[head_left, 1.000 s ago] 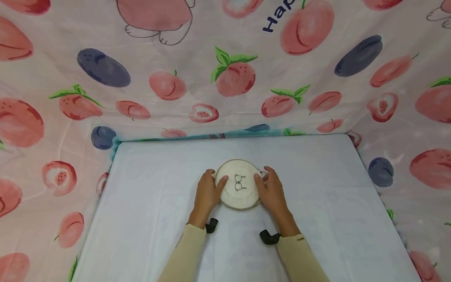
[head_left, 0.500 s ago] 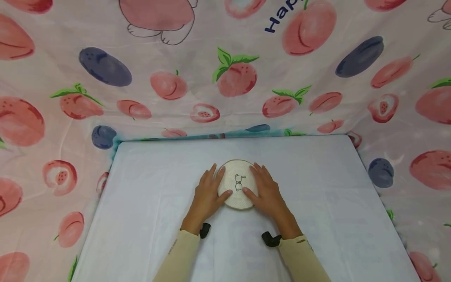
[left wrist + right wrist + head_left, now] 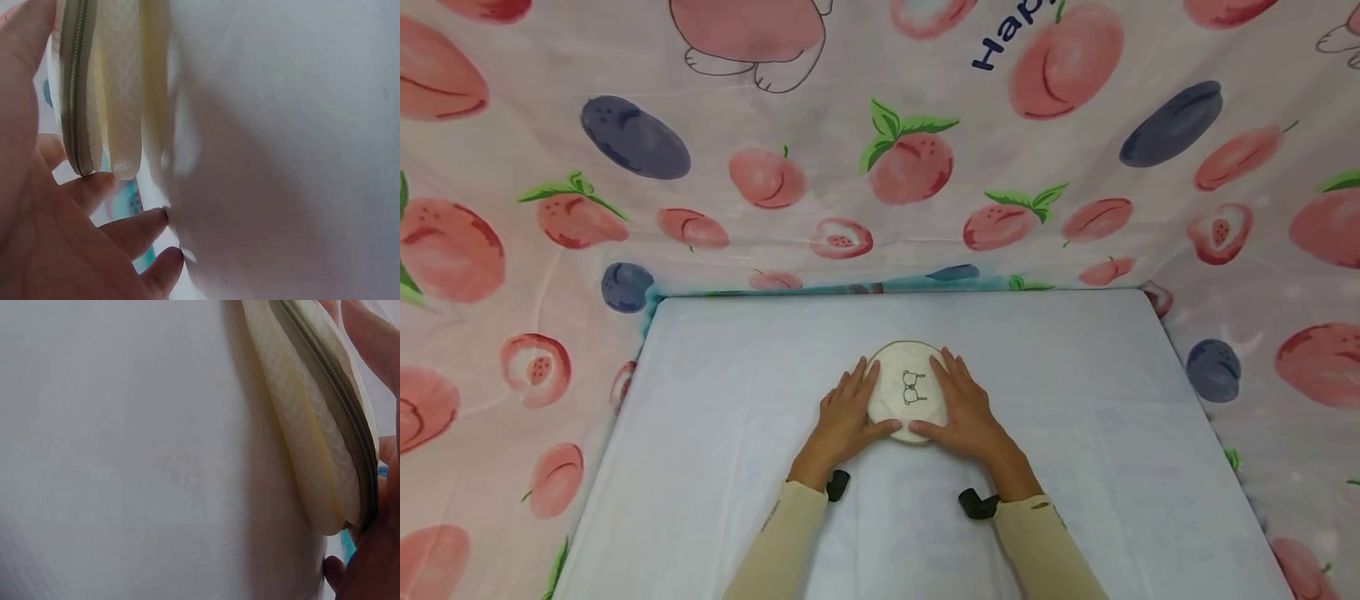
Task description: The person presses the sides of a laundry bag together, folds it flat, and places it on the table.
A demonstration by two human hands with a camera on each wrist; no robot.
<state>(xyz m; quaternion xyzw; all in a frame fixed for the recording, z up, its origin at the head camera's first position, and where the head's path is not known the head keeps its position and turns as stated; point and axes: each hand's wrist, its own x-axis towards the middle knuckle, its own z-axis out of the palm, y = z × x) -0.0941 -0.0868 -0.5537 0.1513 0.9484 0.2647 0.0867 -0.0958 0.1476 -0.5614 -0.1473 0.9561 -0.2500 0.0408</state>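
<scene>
A round cream mesh laundry bag (image 3: 913,358), with a small line drawing of a bra on its top, lies on the white table. Its dark beige zipper (image 3: 77,94) runs round the side wall in the left wrist view, and the same zipper (image 3: 340,397) shows in the right wrist view. My left hand (image 3: 844,419) rests against the left side, fingers extended and spread. Opposite it, my right hand (image 3: 972,414) lies on the right edge with fingers extended. Both thumbs touch the near part of the top, tips a little apart. The bag's contents are hidden.
The white cloth-covered table (image 3: 737,517) spreads around the bag. A fruit-printed curtain (image 3: 820,183) hangs behind it and along both sides. Black curved pieces (image 3: 978,503) stick out at both wrists.
My hands have gone from gripping the bag's sides to lying on it with fingers straightened. Both thumbs have slid toward its near edge. The bag stays almost in place.
</scene>
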